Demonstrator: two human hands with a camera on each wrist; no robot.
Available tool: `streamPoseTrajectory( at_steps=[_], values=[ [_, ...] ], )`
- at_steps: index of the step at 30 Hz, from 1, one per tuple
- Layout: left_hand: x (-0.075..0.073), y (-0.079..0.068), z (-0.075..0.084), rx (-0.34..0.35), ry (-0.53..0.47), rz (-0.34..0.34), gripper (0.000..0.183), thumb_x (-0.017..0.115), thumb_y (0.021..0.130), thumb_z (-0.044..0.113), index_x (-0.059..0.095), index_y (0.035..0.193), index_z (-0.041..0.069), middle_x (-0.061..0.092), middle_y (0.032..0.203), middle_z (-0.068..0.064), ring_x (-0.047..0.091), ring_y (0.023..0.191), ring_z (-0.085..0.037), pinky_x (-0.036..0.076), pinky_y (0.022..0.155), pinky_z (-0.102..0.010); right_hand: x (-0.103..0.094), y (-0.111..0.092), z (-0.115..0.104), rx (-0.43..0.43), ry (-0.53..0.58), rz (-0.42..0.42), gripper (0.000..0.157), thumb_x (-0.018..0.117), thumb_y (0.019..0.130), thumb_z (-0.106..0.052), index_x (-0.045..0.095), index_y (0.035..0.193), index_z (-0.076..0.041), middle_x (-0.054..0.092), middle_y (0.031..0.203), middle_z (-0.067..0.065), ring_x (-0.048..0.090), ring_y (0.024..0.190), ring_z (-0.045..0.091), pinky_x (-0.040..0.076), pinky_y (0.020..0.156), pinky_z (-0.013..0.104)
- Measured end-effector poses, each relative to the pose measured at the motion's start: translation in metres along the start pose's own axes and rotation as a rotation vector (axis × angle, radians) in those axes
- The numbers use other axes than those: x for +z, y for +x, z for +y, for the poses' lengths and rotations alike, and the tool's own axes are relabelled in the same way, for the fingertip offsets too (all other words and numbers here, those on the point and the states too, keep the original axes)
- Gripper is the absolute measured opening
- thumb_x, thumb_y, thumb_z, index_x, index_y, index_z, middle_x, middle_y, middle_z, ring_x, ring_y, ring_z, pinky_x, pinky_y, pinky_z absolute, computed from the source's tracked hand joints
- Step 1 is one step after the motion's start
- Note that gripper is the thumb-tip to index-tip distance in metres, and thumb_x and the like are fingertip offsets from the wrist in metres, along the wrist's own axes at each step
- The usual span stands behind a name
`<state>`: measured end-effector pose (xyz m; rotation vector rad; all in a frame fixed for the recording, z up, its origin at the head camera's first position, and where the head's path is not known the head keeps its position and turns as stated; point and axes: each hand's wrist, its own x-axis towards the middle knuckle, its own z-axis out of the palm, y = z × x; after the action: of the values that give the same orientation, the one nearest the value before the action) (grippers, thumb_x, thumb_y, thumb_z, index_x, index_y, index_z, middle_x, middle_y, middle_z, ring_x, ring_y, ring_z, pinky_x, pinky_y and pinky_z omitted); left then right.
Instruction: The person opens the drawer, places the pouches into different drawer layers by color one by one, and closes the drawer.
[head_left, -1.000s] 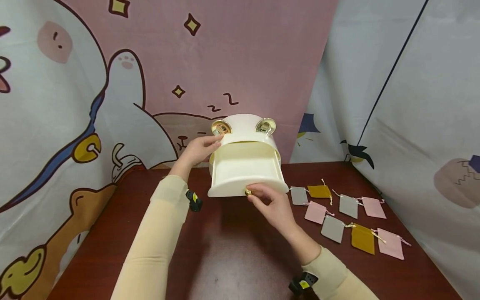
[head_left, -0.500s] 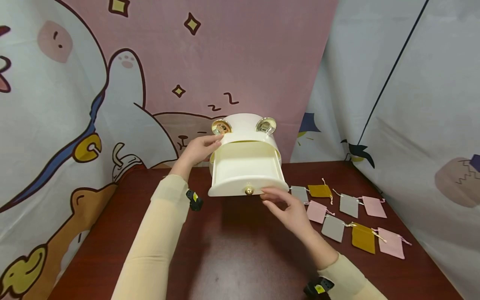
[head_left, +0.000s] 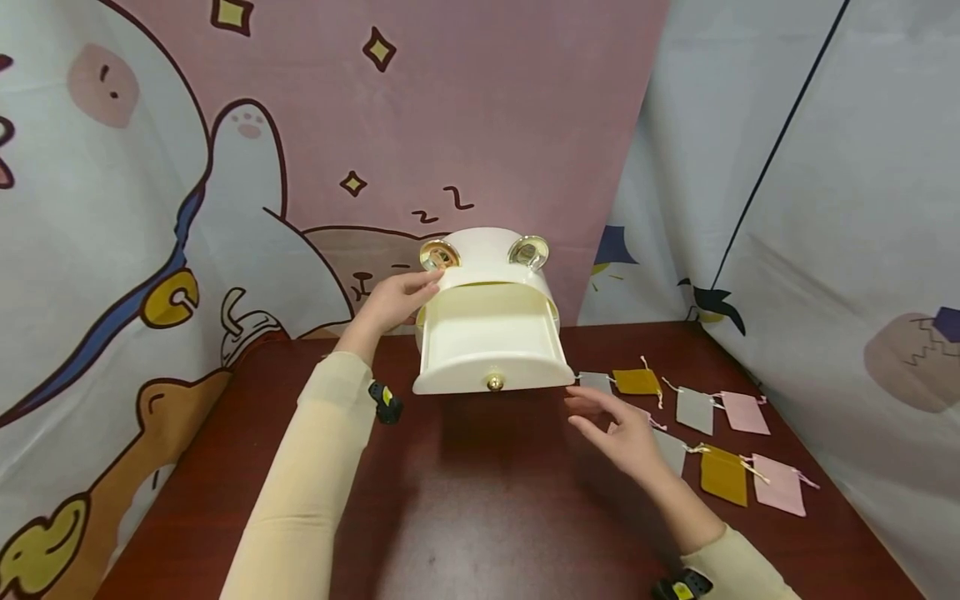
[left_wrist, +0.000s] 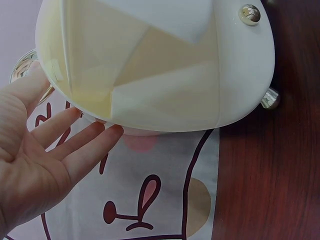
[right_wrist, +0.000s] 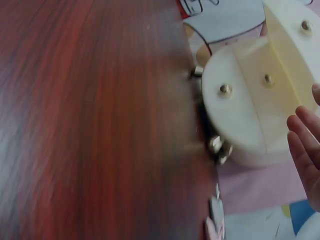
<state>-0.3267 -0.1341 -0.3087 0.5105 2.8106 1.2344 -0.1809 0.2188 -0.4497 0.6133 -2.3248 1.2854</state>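
Note:
A cream-white storage box [head_left: 487, 243] shaped like an alarm clock stands toward the back of the table, with shiny gold bells [head_left: 529, 252] on top. Its upper drawer [head_left: 450, 379] is pulled far out, bare inside, with a round gold knob [head_left: 495, 382] on the front. My left hand [head_left: 393, 300] rests at the box's upper left side, fingers straight along the edge and thumb by the bell in the left wrist view. Right of the drawer front, my right hand [head_left: 626, 437] hangs above the table, relaxed and holding nothing. Lower knobs [right_wrist: 226, 90] show in the right wrist view.
Several small drawstring pouches lie on the right of the dark red-brown table [head_left: 465, 517]: grey [head_left: 695, 411], mustard [head_left: 723, 475] and pink [head_left: 778, 485]. My right hand partly covers some. Cartoon-printed cloth [head_left: 487, 108] hangs behind and at both sides.
My right hand has let go of the drawer knob and moved right, away from the drawer front toward the pouches. The left hand and the pulled-out drawer stay where they were.

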Motion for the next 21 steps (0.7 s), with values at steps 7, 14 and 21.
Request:
streamPoseTrajectory(
  at_steps=[7,14,21],
  values=[
    [-0.001,0.001,0.0,-0.009,0.007,0.0,0.046,0.052,0.103,0.041,0.049,0.148,0.031,0.049,0.148,-0.006,0.049,0.13,-0.029,0.046,0.102,-0.049,-0.027,-0.016,0.02,0.121,-0.046,-0.032,0.049,0.079,0.086,-0.009,0.064,0.133,-0.015,0.071,0.113,0.005,0.069,0.095,0.028,0.058,0.073,0.024],
    [0.0,0.002,-0.001,-0.013,0.009,0.004,0.046,0.053,0.103,0.042,0.05,0.147,0.031,0.049,0.147,-0.006,0.049,0.131,-0.029,0.044,0.104,-0.05,-0.051,-0.029,0.036,0.171,-0.19,-0.064,0.05,0.078,0.089,-0.017,0.061,0.136,-0.016,0.07,0.117,0.001,0.064,0.102,0.017,0.058,0.081,0.038],
    [0.001,0.001,-0.001,-0.007,0.008,0.002,0.046,0.052,0.103,0.042,0.049,0.148,0.031,0.049,0.148,-0.006,0.049,0.13,-0.029,0.045,0.103,-0.05,-0.072,-0.041,0.057,0.206,-0.224,-0.092,0.053,0.079,0.087,-0.017,0.061,0.136,-0.018,0.071,0.117,0.004,0.062,0.11,0.015,0.051,0.09,0.022]
  ],
)
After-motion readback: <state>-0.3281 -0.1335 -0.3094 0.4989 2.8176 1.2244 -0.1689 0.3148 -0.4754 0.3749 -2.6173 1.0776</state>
